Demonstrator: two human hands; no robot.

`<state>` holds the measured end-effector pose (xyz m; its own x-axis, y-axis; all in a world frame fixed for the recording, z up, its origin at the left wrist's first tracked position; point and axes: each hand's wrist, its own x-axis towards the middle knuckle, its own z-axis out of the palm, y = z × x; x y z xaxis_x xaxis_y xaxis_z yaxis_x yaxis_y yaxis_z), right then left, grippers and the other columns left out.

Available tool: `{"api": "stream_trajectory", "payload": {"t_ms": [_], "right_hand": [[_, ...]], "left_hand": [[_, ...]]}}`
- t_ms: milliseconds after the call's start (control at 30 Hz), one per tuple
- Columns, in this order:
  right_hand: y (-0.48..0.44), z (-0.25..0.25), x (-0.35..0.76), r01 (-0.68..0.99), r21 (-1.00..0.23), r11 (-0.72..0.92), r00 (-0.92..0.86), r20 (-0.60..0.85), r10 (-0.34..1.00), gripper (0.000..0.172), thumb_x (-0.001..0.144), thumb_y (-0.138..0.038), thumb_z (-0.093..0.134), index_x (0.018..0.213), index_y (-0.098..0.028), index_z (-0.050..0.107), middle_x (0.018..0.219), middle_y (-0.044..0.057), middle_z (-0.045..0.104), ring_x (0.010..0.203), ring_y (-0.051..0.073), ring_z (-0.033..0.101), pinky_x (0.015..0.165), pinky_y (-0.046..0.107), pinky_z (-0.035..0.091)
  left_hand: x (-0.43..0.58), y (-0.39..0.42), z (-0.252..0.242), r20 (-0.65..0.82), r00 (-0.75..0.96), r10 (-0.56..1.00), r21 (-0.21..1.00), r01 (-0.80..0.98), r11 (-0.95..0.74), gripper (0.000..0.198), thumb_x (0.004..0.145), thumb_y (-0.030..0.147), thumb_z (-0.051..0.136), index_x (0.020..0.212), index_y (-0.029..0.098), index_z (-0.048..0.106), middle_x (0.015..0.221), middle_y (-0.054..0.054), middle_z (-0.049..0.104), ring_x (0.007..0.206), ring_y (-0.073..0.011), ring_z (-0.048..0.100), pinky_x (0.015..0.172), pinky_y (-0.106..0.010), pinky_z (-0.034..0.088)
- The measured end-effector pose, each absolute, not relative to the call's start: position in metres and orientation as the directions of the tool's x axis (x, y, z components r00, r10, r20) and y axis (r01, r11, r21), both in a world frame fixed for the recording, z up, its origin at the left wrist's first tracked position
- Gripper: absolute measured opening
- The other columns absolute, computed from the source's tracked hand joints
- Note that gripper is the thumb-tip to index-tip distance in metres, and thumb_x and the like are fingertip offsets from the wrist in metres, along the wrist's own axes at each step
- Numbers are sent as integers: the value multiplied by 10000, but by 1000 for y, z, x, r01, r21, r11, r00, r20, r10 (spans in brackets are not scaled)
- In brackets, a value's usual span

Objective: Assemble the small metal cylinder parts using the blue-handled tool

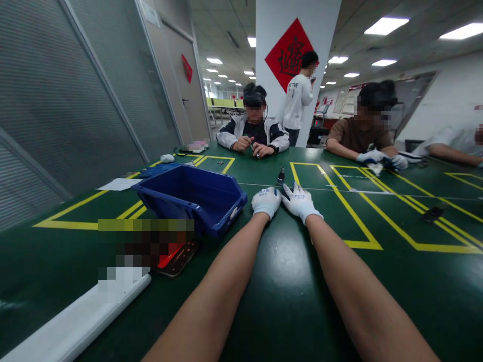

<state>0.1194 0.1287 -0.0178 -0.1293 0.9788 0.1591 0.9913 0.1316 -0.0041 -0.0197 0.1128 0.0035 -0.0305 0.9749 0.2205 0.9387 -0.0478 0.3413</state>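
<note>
Both my bare forearms stretch out over the green table point(279, 281). My left hand point(266, 201) wears a white glove and rests on the table with its fingers curled under; what they hold, if anything, is hidden. My right hand point(301, 201), also in a white glove, lies right beside it with fingers stretched out and apart. The two hands nearly touch. A small dark part point(280, 176) stands on the table just beyond them. A blue plastic bin point(188, 198) sits directly left of my left hand, tilted, and looks empty.
A dark phone point(177, 259) lies near the bin's front. A white strip point(75, 322) runs along the near left edge. Yellow tape lines point(362, 221) mark boxes on the table. Other people sit across the table point(256, 136) and far right point(366, 136); one stands behind.
</note>
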Motion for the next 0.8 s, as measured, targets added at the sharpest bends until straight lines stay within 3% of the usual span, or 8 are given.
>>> {"api": "stream_trajectory", "payload": {"t_ms": [167,533,800], "right_hand": [[83,-18,150,999,3,39,-39,132,991,784,818,-725,52,1447,-295,234,1503,98,223,1365,279,206,1070,464,163],[16,-20,328,928,-1,-373,372,97,923,825,793,-740,76,1439,-265,270,1479,129,264,1333,331,263,1030,523,232],[14,-29,378,835,-27,-549,541,217,813,811,767,-753,143,1406,-296,343,1527,121,99,1382,374,54,1030,597,131]], "left_hand": [[-33,70,9,179,80,981,258,958,-125,449,883,484,295,986,230,650,984,-85,683,950,-238,626,833,-362,469],[-33,18,21,111,306,945,199,925,-323,492,838,610,309,1036,280,616,1001,-66,678,929,-257,629,755,-363,492],[-32,21,19,105,318,942,194,923,-333,492,831,626,309,1035,288,603,1008,-63,675,945,-258,623,765,-369,491]]}}
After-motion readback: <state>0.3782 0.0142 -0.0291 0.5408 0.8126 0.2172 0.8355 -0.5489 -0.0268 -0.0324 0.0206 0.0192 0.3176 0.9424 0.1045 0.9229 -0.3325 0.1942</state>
